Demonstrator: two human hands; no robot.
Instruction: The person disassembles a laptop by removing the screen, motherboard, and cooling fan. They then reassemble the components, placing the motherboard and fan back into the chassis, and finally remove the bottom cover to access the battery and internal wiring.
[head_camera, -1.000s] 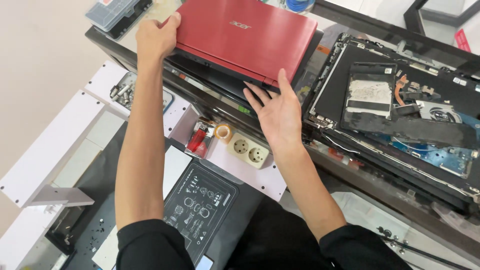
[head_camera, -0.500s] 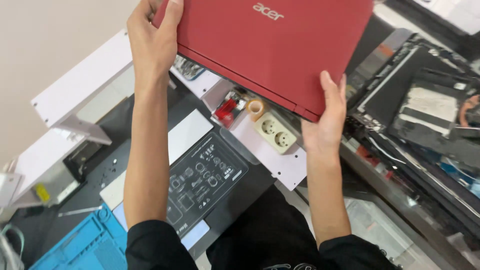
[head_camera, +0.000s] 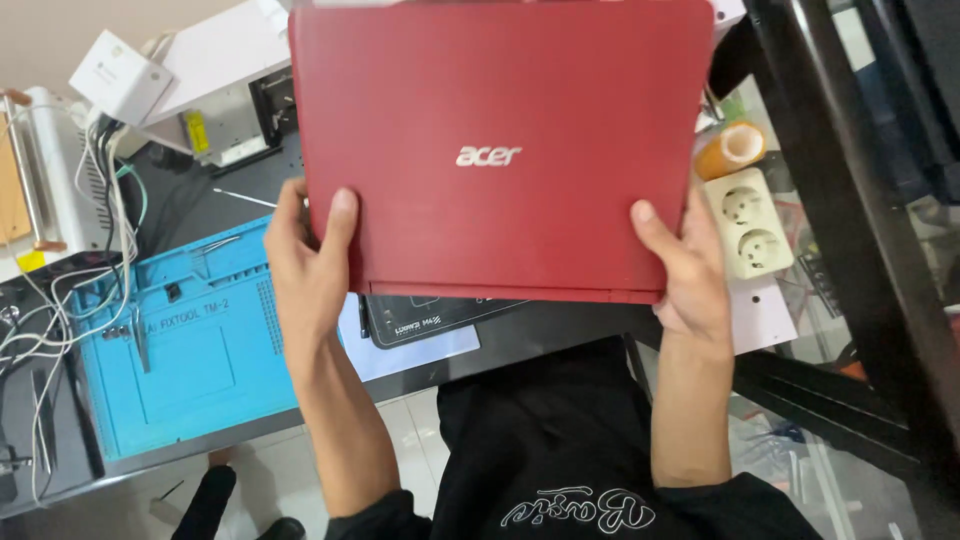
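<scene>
We hold closed red laptop (head_camera: 500, 150) above surface, left hand (head_camera: 305, 250) clamped on its 7 o'clock corner, right hand (head_camera: 690, 265) on 5 o'clock corner. Keep it level, thumbs pressed on lid; blue repair mat (head_camera: 190, 360) at 8 o'clock.

The red laptop (head_camera: 500, 150) covered the middle; open bench lay left over the blue mat (head_camera: 190, 350), cables (head_camera: 60, 290) crowding its edge.

Head camera, looking steeply down, close over workbench (head_camera: 200, 205).
</scene>
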